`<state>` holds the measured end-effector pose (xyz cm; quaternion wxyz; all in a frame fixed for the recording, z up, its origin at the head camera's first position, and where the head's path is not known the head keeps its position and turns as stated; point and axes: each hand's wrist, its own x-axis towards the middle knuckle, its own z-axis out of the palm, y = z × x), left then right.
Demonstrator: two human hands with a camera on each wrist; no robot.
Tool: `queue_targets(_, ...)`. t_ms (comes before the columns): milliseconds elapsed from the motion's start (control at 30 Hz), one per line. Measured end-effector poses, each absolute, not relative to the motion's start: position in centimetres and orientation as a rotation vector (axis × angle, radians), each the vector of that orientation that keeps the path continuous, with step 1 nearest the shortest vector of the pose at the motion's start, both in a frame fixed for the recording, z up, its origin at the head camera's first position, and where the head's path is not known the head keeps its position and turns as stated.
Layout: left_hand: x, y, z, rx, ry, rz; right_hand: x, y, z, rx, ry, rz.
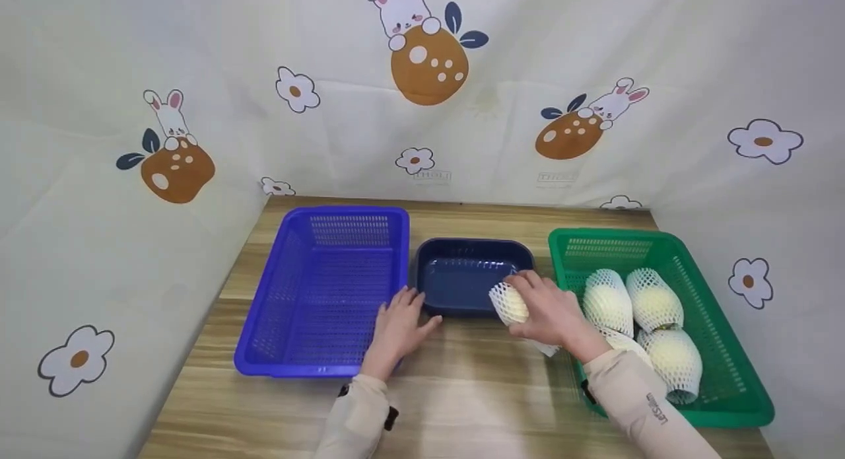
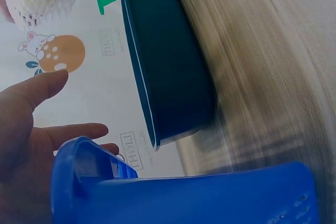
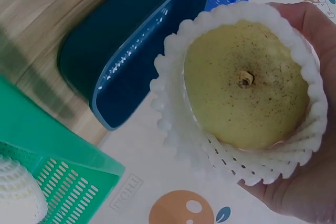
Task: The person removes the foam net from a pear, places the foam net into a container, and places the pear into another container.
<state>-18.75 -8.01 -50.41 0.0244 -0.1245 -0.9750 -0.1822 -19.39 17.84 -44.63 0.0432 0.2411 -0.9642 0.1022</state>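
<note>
A pale yellow-green pear (image 3: 244,87) in a white foam net sleeve is held in my right hand (image 1: 553,314). In the head view, pear and hand are over the front right edge of a dark blue dish (image 1: 475,242). The right wrist view shows the pear's short brown stem and speckled skin inside the scalloped end of the net. My left hand (image 1: 397,325) is at the right rim of the blue-violet basket (image 1: 323,370), near the dish's left side. Its fingers are extended and grip nothing; whether it touches the rim, I cannot tell.
On the right stands a green basket (image 1: 729,416) with several net-wrapped fruits (image 1: 608,302) inside. Both baskets have slotted walls and flank the dish on a wood-grain table (image 1: 462,393). Printed cloth (image 1: 343,142) hangs behind and at both sides.
</note>
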Motion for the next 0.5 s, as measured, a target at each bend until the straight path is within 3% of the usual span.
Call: queue_targets(500, -18.74, -8.03, -50.48, -0.395, -3.003, -0.566, -19.22, 16.88, -45.69, 0.789, -2.900, 0.276)
